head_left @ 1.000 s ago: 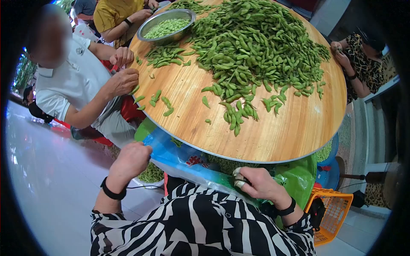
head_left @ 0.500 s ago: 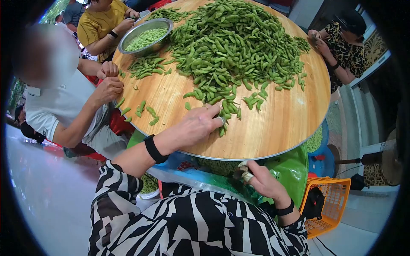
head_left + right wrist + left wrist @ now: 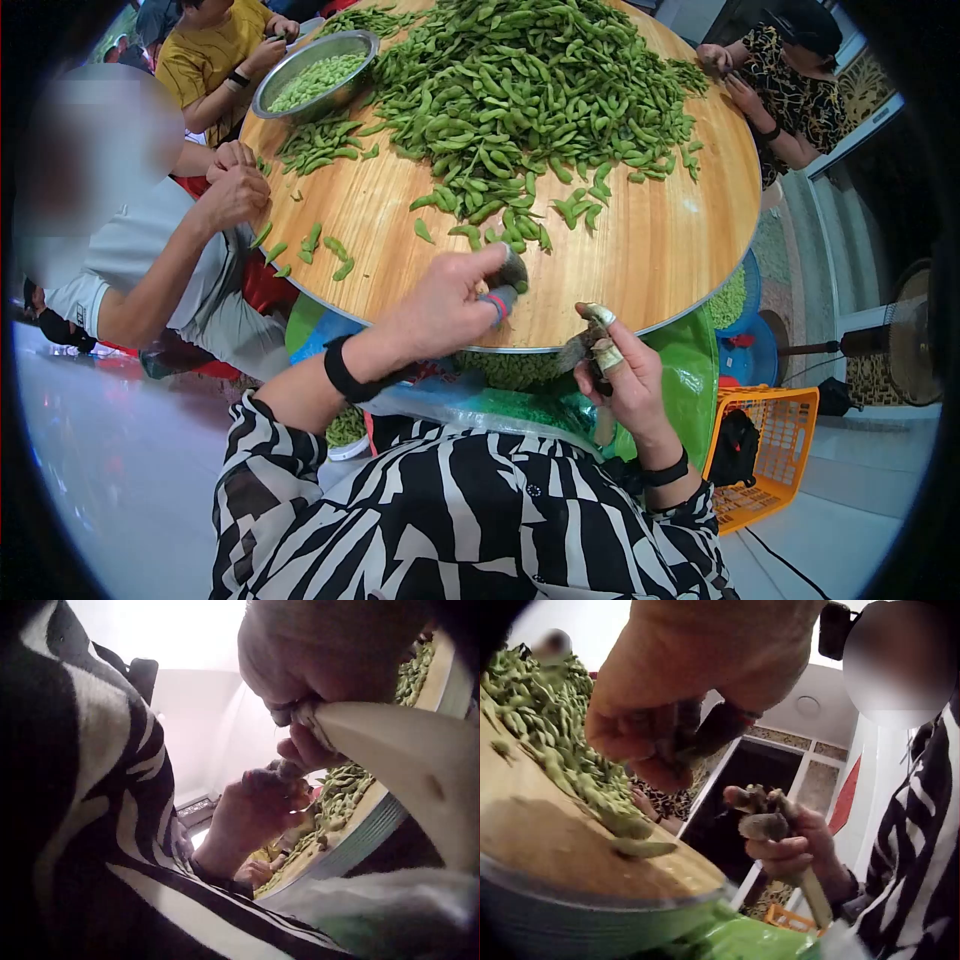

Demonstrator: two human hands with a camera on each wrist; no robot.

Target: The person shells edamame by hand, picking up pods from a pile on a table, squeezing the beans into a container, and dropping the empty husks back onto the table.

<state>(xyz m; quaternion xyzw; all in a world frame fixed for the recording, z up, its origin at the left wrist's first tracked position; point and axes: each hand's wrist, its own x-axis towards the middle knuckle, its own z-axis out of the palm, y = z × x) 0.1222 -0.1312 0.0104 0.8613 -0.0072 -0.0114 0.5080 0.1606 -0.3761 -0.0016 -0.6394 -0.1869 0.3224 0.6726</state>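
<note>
My left hand is over the front of the round table, its fingers bent together in a pinch. A green soybean pod shows at its fingertips, partly hidden by them. Dark coverings wrap the left thumb and finger, and a red band shows there. Farther right, my right hand is raised just off the table edge with bent fingers. Pale, stained tape covers some of its fingers. From beneath this hand juts a pale stick-like thing, gripped in the curled fingers; its kind is unclear.
A big heap of pods covers the back of the wooden table. A metal bowl of shelled beans stands at the left. Three people sit around it. An orange basket stands by my right side; green plastic hangs below.
My left hand went from beside the table up to the front pods, then drew slightly back and lifted. My right hand has risen, its fingers turning upward. The head view has shifted.
</note>
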